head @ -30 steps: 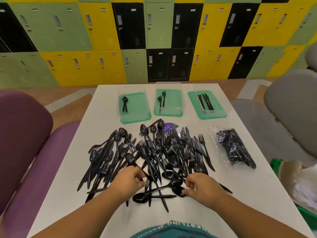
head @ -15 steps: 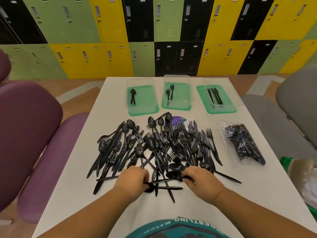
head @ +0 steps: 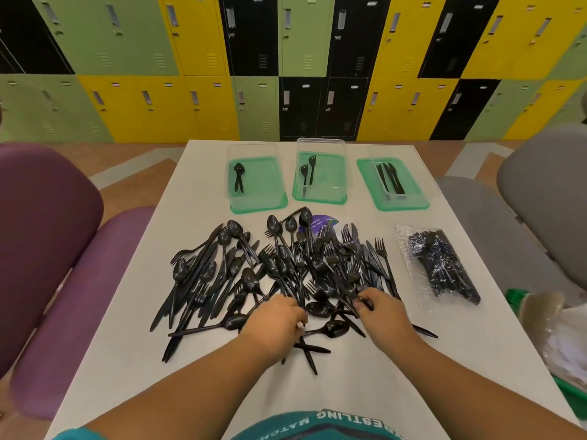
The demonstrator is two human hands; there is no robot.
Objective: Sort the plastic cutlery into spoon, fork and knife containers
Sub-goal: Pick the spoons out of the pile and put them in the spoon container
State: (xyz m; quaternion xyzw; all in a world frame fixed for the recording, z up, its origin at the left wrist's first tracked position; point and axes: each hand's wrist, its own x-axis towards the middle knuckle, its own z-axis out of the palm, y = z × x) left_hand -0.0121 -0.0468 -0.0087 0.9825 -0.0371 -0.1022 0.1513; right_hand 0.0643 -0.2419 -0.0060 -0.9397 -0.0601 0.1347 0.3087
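A big pile of black plastic cutlery point(head: 286, 268) (spoons, forks and knives mixed) covers the middle of the white table point(head: 365, 369). My left hand point(head: 273, 320) is curled down into the pile's near edge, fingers closed over a piece I cannot identify. My right hand point(head: 382, 312) pinches a thin black handle at the near right of the pile. At the far edge stand three clear containers on green lids. The left container point(head: 259, 207) holds spoons, the middle container point(head: 319, 200) two forks, the right container point(head: 403, 206) knives.
A sealed clear pack of black cutlery point(head: 443, 265) lies to the right of the pile. A purple round label point(head: 322, 222) peeks out behind the pile. A purple chair point(head: 47, 249) stands left, a grey chair point(head: 546, 201) right, and a plastic bag point(head: 559, 328) at the near right.
Both hands have pushed forward into the pile's near edge and closed on pieces. The view has tilted, so the table appears lower in the frame.
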